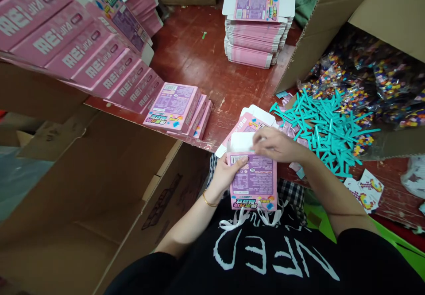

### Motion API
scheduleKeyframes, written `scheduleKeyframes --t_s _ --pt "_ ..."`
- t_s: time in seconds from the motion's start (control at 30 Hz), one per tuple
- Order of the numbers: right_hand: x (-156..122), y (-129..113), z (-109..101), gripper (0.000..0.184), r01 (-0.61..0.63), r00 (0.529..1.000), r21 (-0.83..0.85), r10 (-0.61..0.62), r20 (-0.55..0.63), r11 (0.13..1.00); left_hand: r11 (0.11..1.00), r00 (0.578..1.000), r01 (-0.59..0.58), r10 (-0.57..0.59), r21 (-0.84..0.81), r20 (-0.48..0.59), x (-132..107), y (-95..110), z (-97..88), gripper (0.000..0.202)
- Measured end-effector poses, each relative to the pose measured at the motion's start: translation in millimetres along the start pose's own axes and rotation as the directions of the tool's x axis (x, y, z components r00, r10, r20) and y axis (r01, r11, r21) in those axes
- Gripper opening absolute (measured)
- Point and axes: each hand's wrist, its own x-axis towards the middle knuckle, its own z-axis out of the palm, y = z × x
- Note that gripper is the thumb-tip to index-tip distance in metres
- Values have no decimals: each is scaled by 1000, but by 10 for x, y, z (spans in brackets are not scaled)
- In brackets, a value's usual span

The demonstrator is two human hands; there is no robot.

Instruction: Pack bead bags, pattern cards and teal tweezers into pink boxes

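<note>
The pink, purple-printed box [255, 180] sits clasped in my left hand [229, 172], white flap [240, 142] raised beyond that grip; my right hand [275, 144] curls at the flap, its hold too blurred to tell.

This appears to be a packing workshop. A scuffed, red-painted tabletop [192, 56] carries a tall stack of flattened pink-and-white cardboard cartons [255, 38] and a long row of look-alike pink printed boxes [96, 60], similar in colour to the open pink-and-purple cardboard box [254, 175] at its near edge. Thin teal plastic pieces [325, 131] lie heaped beside a brown corrugated carton [308, 33] full of clear plastic bags [392, 78] of tiny multicoloured bits. Another large brown corrugated carton [66, 197] gapes at the left.
</note>
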Motion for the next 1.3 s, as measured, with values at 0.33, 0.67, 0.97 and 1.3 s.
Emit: scheduleKeyframes --t_s 0.33,0.67,0.97,1.3 --pt "-1136 5 894 28 -358 678 377 515 -525 854 942 953 -303 299 140 55 -155 -313 178 61" --pt "-1116 -291 1032 37 -201 548 515 531 -646 833 903 912 -407 391 139 126 -82 -287 336 46" --pt "-1229 -160 693 19 -354 658 692 693 -293 629 895 922 -385 365 225 127 -146 -235 376 28" --pt "-1388 -139 756 31 -318 683 652 643 -345 688 947 945 -245 186 207 268 -209 -509 255 75"
